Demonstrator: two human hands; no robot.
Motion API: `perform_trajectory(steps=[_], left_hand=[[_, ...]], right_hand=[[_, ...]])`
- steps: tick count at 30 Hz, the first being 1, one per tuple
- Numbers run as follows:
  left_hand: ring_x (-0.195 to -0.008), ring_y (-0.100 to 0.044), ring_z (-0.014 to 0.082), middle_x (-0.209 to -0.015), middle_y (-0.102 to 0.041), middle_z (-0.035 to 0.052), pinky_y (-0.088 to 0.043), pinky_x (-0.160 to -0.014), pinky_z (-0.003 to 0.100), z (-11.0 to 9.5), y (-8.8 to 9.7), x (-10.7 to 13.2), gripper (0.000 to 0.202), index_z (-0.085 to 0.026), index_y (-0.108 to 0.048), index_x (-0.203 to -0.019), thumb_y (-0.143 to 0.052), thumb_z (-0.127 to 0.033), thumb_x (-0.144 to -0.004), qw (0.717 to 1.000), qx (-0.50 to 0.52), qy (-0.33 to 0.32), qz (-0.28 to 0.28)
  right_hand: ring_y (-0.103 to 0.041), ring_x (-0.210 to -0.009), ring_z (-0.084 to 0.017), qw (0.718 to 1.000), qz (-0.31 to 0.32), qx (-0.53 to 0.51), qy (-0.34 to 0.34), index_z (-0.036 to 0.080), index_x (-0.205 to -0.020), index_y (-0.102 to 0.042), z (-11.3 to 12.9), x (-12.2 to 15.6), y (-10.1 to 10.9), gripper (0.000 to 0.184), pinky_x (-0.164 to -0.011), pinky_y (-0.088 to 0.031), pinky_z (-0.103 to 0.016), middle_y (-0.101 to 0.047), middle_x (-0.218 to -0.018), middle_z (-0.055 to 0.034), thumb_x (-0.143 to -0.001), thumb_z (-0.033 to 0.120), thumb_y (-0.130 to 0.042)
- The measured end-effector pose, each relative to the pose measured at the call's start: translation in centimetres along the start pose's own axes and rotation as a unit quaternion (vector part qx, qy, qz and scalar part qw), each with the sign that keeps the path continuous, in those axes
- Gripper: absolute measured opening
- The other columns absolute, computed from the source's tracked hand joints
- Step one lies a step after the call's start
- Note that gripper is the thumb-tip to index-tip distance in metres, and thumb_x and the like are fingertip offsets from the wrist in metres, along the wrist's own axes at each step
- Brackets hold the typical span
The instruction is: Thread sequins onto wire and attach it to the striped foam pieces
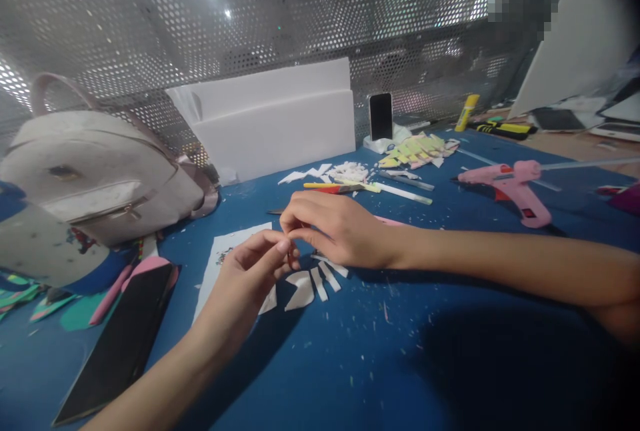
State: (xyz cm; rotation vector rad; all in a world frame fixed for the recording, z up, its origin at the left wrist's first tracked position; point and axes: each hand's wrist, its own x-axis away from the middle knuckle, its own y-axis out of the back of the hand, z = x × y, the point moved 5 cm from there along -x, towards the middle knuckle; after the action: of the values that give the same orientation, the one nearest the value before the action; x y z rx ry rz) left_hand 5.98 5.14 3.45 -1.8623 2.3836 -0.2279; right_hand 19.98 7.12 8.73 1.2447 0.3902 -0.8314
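Note:
My left hand [253,267] is closed in a pinch over the middle of the blue table. Its fingertips meet those of my right hand [333,224], also pinched. Whatever lies between them is hidden or too small to name; a small dark reddish bit shows by the left fingers. Just below the hands lie a white fish-shaped cutout [301,289] and several short white strips [319,283]. A white paper sheet [209,289] with small dark bits on it is partly covered by my left hand. Behind my right hand lies a red-and-yellow tool [333,188], partly hidden.
A pink glue gun [517,184] lies at right, near a yellow glue stick [467,113]. A phone [381,117] stands behind a layered yellow cutout [420,151] and white scraps [347,171]. At left are a pale backpack [100,171] and a dark tablet [120,344]. White boards [280,131] stand behind.

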Motion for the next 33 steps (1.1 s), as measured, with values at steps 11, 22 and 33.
perform_trajectory(steps=[11, 22, 33], left_hand=[[-0.081, -0.052, 0.0123, -0.079, -0.059, -0.0008, -0.041, -0.08, 0.023, -1.5, -0.7, 0.7, 0.018, -0.02, -0.06, -0.077, -0.06, -0.03, -0.092, 0.995, -0.089, -0.053, 0.01], [-0.073, -0.051, 0.0106, -0.071, -0.059, -0.0018, -0.04, -0.072, 0.019, -1.9, -0.4, 0.7, 0.011, -0.019, -0.068, -0.077, -0.07, -0.028, -0.083, 0.994, -0.085, -0.05, -0.049], [-0.068, -0.057, 0.0096, -0.071, -0.065, -0.0006, -0.045, -0.068, 0.018, -2.2, 1.1, 0.6, 0.012, -0.017, -0.071, -0.075, -0.076, -0.027, -0.078, 0.986, -0.044, -0.079, -0.137]], right_hand=[[-0.049, -0.081, -0.012, 0.998, -0.012, -0.055, 0.001, 0.015, -0.086, -0.05, 0.6, -0.3, 0.6, 0.011, -0.075, -0.039, -0.024, -0.054, -0.086, -0.0021, -0.096, 0.01, -0.048], [-0.055, -0.077, -0.01, 0.976, -0.037, -0.175, -0.124, 0.014, -0.086, -0.058, -0.1, -0.2, 0.4, 0.007, -0.069, -0.042, -0.023, -0.06, -0.084, 0.0001, -0.092, 0.014, -0.056], [-0.058, -0.07, -0.01, 0.903, -0.026, -0.341, -0.259, 0.013, -0.079, -0.064, -1.7, -0.1, -0.4, 0.01, -0.069, -0.046, -0.024, -0.064, -0.074, 0.0002, -0.082, 0.021, -0.069]])
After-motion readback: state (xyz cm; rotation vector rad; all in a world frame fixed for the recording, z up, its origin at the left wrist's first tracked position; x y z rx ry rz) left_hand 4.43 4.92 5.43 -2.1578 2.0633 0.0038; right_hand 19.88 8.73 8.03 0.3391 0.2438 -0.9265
